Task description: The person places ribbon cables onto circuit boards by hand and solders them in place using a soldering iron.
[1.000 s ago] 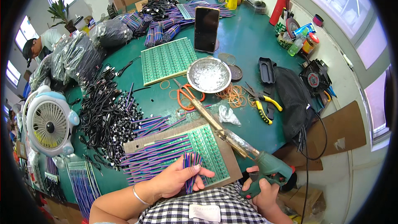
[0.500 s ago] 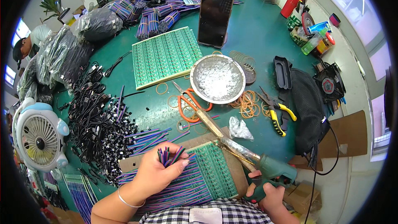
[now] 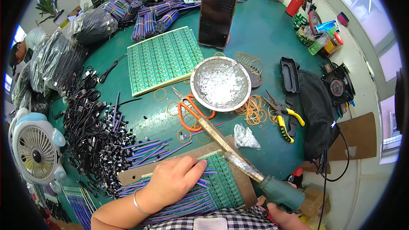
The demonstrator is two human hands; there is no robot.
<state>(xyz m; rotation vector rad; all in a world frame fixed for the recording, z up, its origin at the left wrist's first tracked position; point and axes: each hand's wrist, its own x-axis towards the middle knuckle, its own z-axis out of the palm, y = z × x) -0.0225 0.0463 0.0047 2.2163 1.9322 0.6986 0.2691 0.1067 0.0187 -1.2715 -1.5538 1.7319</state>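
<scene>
My left hand (image 3: 172, 181), with a bangle at the wrist, is lowered over a green circuit board panel (image 3: 226, 176). Its fingers are curled on thin purple-blue wires (image 3: 203, 183), whose ends poke out below the fingertips; the palm hides the rest. Rows of similar wires (image 3: 187, 204) cover the panel's left part. My right hand (image 3: 283, 215) is wrapped round the green handle of a large soldering iron (image 3: 279, 191), partly hidden behind it. The iron's long metal shaft slants up and left across the panel's corner, its tip beside the orange-handled scissors (image 3: 196, 113).
A round metal bowl of silvery material (image 3: 221, 84), rubber bands (image 3: 253, 110) and yellow-black pliers (image 3: 284, 117) lie beyond. A stack of boards (image 3: 164, 59) and a propped phone (image 3: 217, 17) stand behind. Black cables (image 3: 83, 110) and a fan (image 3: 37, 149) are left. Another person sits far left.
My left hand has come down and turned over, bringing the upright wire bunch to the panel. The iron's handle has tilted, covering more of my right hand. The view has shifted slightly.
</scene>
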